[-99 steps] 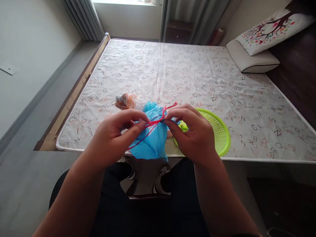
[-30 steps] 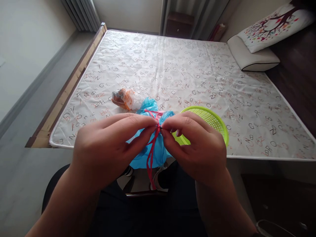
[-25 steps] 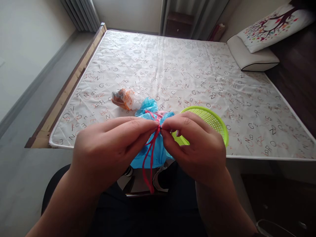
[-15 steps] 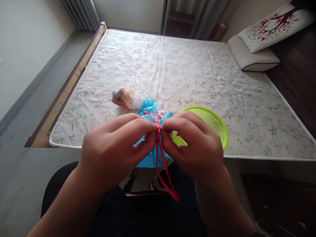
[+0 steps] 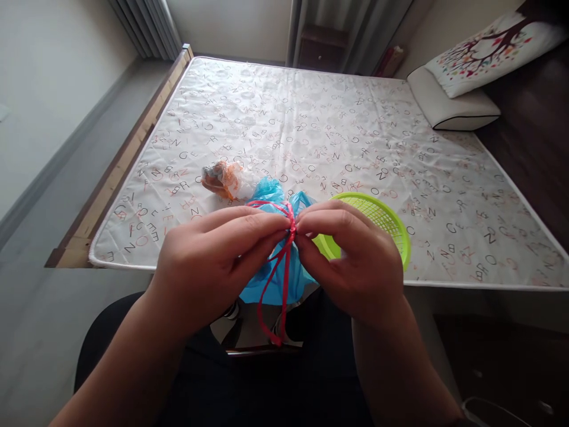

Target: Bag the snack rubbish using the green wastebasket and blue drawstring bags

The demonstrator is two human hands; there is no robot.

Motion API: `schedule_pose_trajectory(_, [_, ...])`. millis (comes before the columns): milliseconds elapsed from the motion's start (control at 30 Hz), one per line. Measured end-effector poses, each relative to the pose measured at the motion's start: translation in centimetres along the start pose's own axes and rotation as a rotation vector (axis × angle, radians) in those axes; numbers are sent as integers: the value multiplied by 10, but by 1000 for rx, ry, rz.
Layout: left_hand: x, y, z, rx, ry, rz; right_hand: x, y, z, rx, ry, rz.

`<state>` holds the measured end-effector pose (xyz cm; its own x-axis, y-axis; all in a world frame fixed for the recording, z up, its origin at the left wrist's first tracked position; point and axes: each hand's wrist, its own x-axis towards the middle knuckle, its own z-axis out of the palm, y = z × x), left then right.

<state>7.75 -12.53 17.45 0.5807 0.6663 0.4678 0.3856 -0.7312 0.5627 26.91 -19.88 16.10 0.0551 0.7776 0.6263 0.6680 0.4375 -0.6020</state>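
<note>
Bag of thin blue plastic [image 5: 300,284], crumpled, gathered at the neck, located between two bare hands at the near edge of a white mattress printed with letters [image 5: 329,130]. Thin red cord [image 5: 285,284], knotted at that neck; a long loop hangs below and another strand spreads leftward over the bag's far side. Left hand [image 5: 208,255]: thumb and forefinger together, clamped on the cord at one side of the knot. Right hand [image 5: 355,261]: fingers likewise pinched at the other side. Recent change: the hanging loop, lately swung out to the right, now drops nearly straight and leans left; the fingertips have drawn slightly apart, leaving more of the knot in view. Judged from this, the knot remains fast and work on it continues. Adjacent items: lime-green round plastic mesh basket [image 5: 382,222], partly behind the right hand; clear plastic bag with orange-brown contents [image 5: 226,179], beyond the left, contents not identifiable. Concealed or unclear: most of the blue bag's body, behind the hands; whatever it holds; the left thumb's tip; the exact crossing of strands inside the knot; whether the bag rests on the mattress or hangs free.
</note>
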Motion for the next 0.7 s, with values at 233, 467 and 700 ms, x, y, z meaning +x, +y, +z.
schedule_pose_trajectory(233, [1,-4,-3,-47,-26,-21,-4,5,1,-14,-41,-39])
schedule_pose_trajectory(467, [3,0,1,23,-57,0,-3,4,7,-97,-81,-41])
schedule_pose_trajectory(700, [1,-9,3,108,30,88,-4,7,8,-192,-49,-16])
